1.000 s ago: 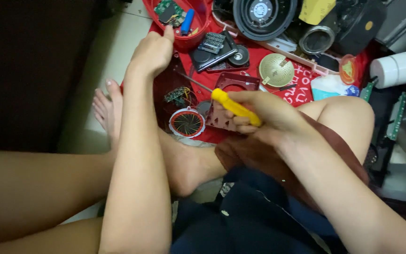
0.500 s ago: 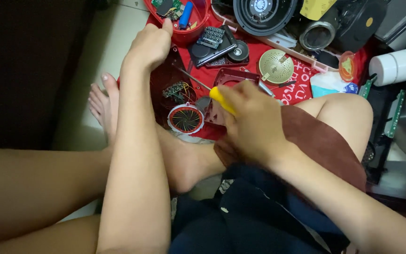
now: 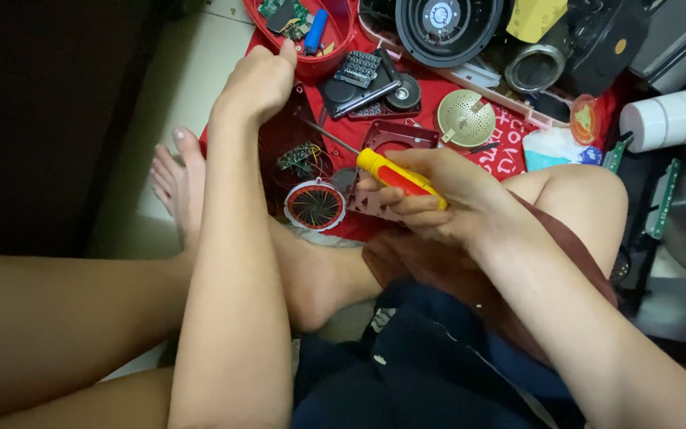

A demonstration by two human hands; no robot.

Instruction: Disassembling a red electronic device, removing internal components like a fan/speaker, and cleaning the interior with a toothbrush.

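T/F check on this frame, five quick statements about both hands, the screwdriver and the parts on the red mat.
1. The right hand grips a yellow-and-red-handled screwdriver. True.
2. The left hand holds a blue cylinder. False: the small blue cylinder lies in the red plastic tray; the left hand rests near that tray's rim with nothing visibly in it.
3. A round copper-wire coil with a white rim lies on the red mat left of the screwdriver hand. True.
4. The round perforated metal disc is in the right hand. False: it lies on the mat, apart from both hands.
5. The screwdriver's shaft points toward the white roll. False: it points up-left, away from it.
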